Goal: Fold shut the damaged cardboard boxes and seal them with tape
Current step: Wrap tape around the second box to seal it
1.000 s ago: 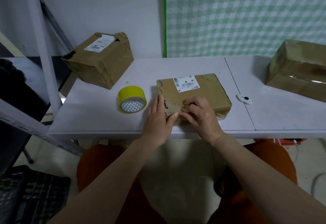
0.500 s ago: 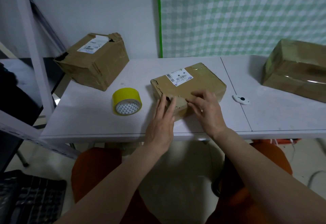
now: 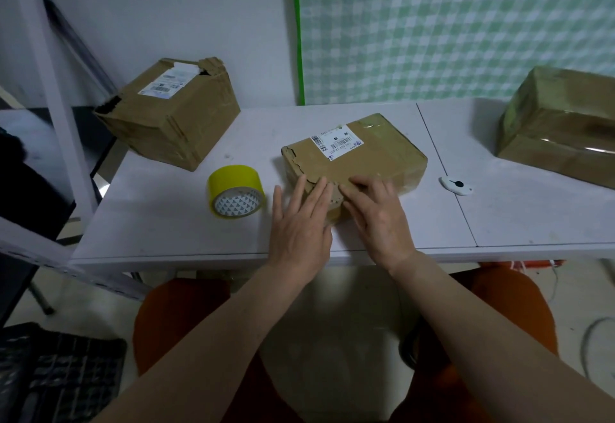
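Note:
A flat brown cardboard box with a white barcode label lies on the white table, turned at an angle; its near left edge is torn. My left hand lies flat with straight fingers pressing the torn near corner. My right hand presses the box's near edge beside it, fingers fairly straight. A roll of yellow tape stands on the table just left of my left hand. A larger damaged box with a ripped top sits at the back left.
A third box wrapped in glossy tape rests at the right. A small white cutter lies right of the flat box. A white shelf post rises on the left. A black keyboard lies on the floor.
The flat box has been turned counter-clockwise and shifted slightly away. Both hands went from pinching the torn flap to pressing flat on its near edge.

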Demonstrator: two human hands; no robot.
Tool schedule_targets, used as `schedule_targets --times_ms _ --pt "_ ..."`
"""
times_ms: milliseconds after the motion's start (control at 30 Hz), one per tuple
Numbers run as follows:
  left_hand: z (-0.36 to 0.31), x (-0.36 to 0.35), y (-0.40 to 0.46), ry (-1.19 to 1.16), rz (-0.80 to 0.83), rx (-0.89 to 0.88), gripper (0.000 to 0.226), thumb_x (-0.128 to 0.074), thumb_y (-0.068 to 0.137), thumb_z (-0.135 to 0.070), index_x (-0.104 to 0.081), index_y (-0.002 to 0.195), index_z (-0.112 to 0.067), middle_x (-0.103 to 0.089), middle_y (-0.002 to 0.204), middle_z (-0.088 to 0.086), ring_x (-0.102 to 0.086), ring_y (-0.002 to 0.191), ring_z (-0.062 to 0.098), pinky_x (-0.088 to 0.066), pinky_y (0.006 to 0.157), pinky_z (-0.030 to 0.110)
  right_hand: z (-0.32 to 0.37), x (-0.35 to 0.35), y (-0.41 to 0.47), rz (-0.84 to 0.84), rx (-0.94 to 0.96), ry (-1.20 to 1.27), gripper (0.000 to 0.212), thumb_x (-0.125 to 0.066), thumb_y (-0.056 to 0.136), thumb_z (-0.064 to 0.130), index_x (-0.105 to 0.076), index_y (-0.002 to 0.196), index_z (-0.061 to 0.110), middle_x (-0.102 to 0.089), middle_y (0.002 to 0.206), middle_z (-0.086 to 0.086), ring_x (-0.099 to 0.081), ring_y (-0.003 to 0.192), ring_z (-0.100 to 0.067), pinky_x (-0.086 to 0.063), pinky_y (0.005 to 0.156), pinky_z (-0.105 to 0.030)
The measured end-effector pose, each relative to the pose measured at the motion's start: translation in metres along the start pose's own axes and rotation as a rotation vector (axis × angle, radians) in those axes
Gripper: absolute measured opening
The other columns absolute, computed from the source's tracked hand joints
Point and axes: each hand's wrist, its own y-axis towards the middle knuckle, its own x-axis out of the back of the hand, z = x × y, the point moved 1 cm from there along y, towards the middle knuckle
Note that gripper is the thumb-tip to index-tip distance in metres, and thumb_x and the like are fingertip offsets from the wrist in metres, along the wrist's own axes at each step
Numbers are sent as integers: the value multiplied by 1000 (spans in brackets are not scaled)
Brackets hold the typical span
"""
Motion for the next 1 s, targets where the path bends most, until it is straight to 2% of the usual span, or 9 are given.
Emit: schedule_targets --times_ms 100,233,433,500,633,700,833,900,1000 --pt "-5 5 2 28 4 38 68 -61 83 -26 -36 146 -14 -38 151 -3 -23 145 28 0 114 53 2 1 2 -2 -22 10 26 -53 94 19 -68 112 7 -59 111 -16 -53 97 -32 -47 86 -37" --pt "-9 11 3 94 66 87 75 -49 90 -31 -12 153 -20 -13 160 -8 -1 148 26 11 113 53 2 2 3 24 -45 14 30 -50 95 22 -65 115 7 -58 113 -14 -51 98 -30 -46 87 -35" --pt "-15 18 6 48 178 151 81 -47 92 -39 3 153 -20 5 161 -7 9 147 25 10 116 51 1 6 8 81 -57 -8 30 -51 94 22 -65 114 6 -58 113 -14 -50 98 -28 -46 87 -35" --pt "-11 17 1 -67 136 128 81 -51 91 -34 -2 153 -17 1 162 -1 6 148 23 4 120 46 5 9 9 96 -64 -24 28 -59 90 14 -64 116 5 -57 113 -14 -50 99 -29 -47 88 -37" --pt "3 19 -20 -360 -116 112 70 -61 86 -15 -29 148 -10 -28 155 6 -20 144 22 -14 117 29 26 13 14 60 -45 -11 38 -59 84 1 -59 122 0 -56 117 -17 -50 103 -30 -42 93 -34" --pt "15 22 -28 -423 -213 188 64 -61 85 -9 -37 144 -11 -38 149 6 -28 138 18 -22 112 26 44 10 18 47 -8 45 37 -52 85 1 -58 122 -1 -56 119 -18 -49 105 -29 -40 94 -30" --pt "50 28 -34 -411 -477 503 65 -69 74 -2 -45 135 -7 -47 133 15 -40 123 28 -43 98 39 79 -8 22 136 29 151 36 -49 87 2 -59 122 0 -57 119 -17 -53 107 -27 -39 96 -27" --pt "72 27 -34 -443 -485 730 71 -71 73 -5 -41 137 -6 -43 134 16 -38 124 29 -42 96 38 92 -19 24 208 5 183 40 -51 85 -4 -56 124 -1 -56 123 -18 -54 111 -29 -36 97 -23" --pt "102 18 -30 -563 -329 980 71 -74 78 -18 -40 138 -3 -44 137 18 -39 127 32 -39 104 43 104 -36 31 327 -56 188 50 -53 83 -6 -48 132 -1 -49 132 -18 -50 119 -32 -34 101 -27"
